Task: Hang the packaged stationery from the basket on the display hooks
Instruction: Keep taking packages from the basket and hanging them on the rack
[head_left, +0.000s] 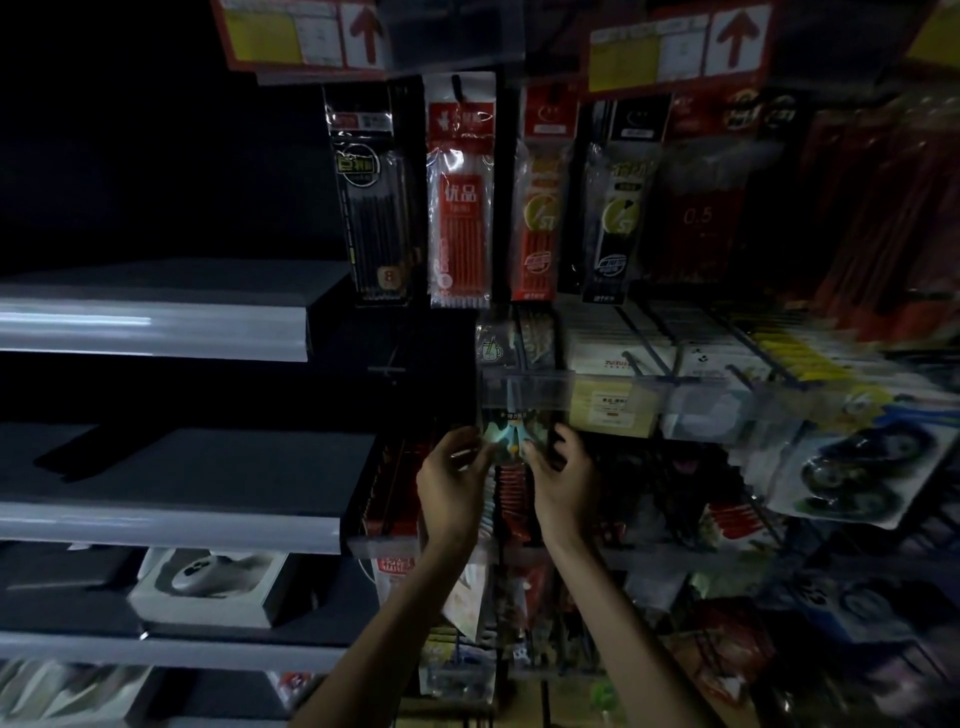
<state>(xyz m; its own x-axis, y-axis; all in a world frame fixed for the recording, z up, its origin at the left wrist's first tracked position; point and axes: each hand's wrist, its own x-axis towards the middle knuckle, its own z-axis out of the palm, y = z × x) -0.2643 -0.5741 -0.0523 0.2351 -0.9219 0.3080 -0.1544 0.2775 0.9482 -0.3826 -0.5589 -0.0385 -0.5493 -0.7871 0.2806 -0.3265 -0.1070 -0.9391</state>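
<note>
Two hands pinch one small packet (511, 437) by its side edges, left hand (451, 486) and right hand (563, 483), fingers curled. The packet sits just below the clear price strip (524, 387).

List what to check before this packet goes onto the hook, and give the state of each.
1. Left hand grip on the small packet: ok, fingers pinch its left edge.
2. Right hand grip: ok, fingers curl at the packet's right edge.
3. Packet's hang hole at the hook tip: cannot tell. Its top sits at the clear price strip, where the picture is dim and blurred.
4. Room on that hook: cannot tell. The hanging packets behind the strip are too dark to count.
5. Basket ready for the next packet: cannot tell, as it is not in view.
</note>
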